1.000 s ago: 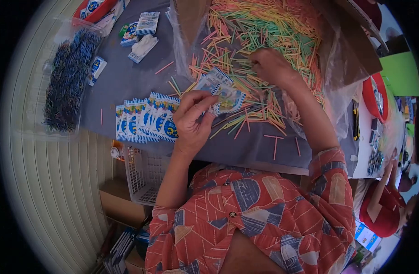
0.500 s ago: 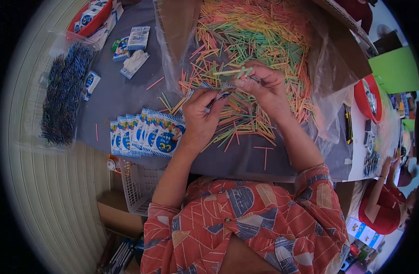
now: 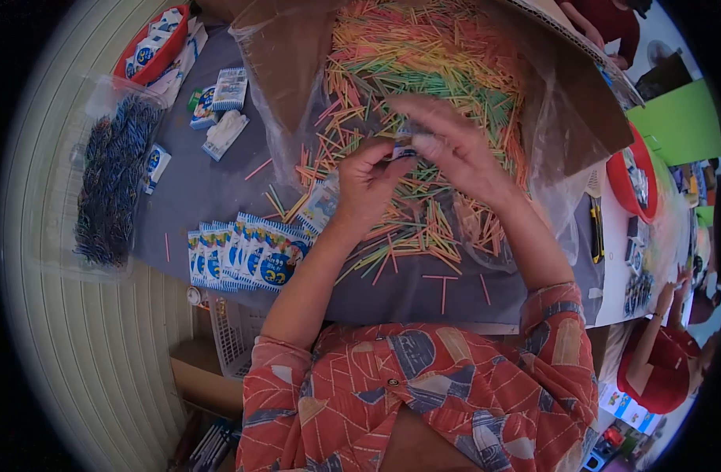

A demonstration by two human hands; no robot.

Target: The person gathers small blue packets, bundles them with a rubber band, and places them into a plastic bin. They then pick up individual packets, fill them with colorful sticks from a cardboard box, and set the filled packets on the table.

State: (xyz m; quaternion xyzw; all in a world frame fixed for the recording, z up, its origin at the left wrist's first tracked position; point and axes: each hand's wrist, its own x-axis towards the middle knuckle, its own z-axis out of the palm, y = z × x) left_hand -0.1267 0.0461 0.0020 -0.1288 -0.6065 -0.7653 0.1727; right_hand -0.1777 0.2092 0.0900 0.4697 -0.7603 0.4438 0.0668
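Note:
Over a heap of thin pastel sticks (image 3: 423, 75), both hands meet at a small blue and white packet (image 3: 404, 147). My left hand (image 3: 368, 185) pinches the packet's left side between thumb and fingers. Blurred by motion, my right hand (image 3: 459, 157) is at the packet's right side, its thumb near the packet and its other fingers stretched out above; no stick shows clearly in it. Flat blue and white packets (image 3: 250, 252) lie in an overlapping row left of my left forearm. Another packet (image 3: 321, 202) lies just beside my left wrist.
A clear tray of dark blue twisted strands (image 3: 109, 181) stands at the left. Red bowls (image 3: 172, 59) (image 3: 640, 169) hold packets. Cardboard flaps (image 3: 573, 102) and plastic film border the heap. A yellow cutter (image 3: 596, 228) lies at right. Co-workers (image 3: 659, 354) are beyond.
The sticks between my right fingers are no longer visible. My right hand has opened out and blurred. A packet now shows beside my left wrist, and the view has shifted slightly.

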